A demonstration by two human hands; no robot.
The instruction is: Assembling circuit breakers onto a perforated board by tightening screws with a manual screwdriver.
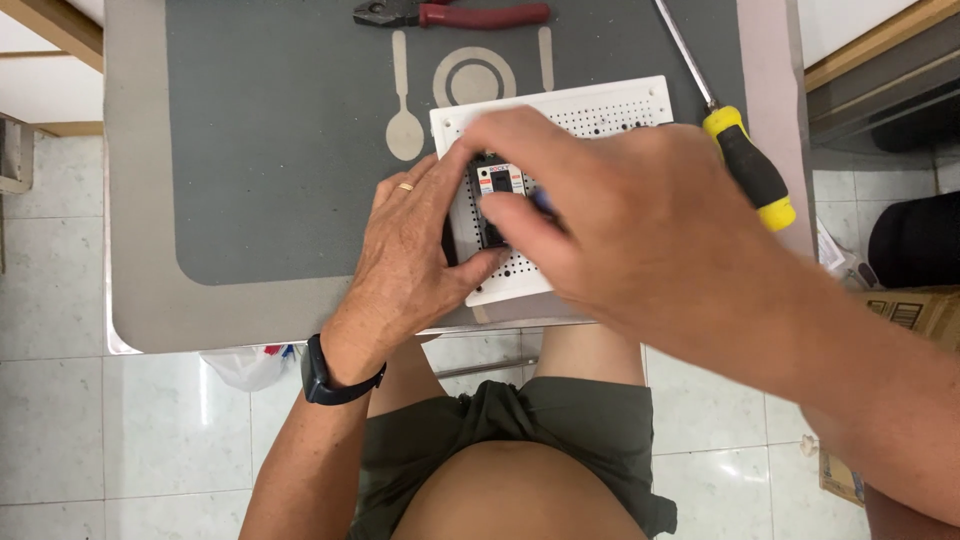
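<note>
Our right forearm crosses the lower right of the view, nearest the lens, and ends in the right hand (610,210), which is curled over the small black device (497,205). Its fingers seem to pinch a thin bluish tool or part just beside the device, though the hand hides most of it, so we cannot tell what it is. Our left hand (415,255) is half closed, thumb and fingers gripping the device's left side and pressing it onto the white perforated board (600,110). That board lies tilted on the grey mat (280,150), near the table's front edge.

To do this well, we judge that the left hand should keep the device square and flat against the board while the right works with small, straight movements, since the board could slide on the mat.

A yellow-handled screwdriver (750,170) lies just right of the board, and red-handled pliers (450,14) rest at the far edge.
</note>
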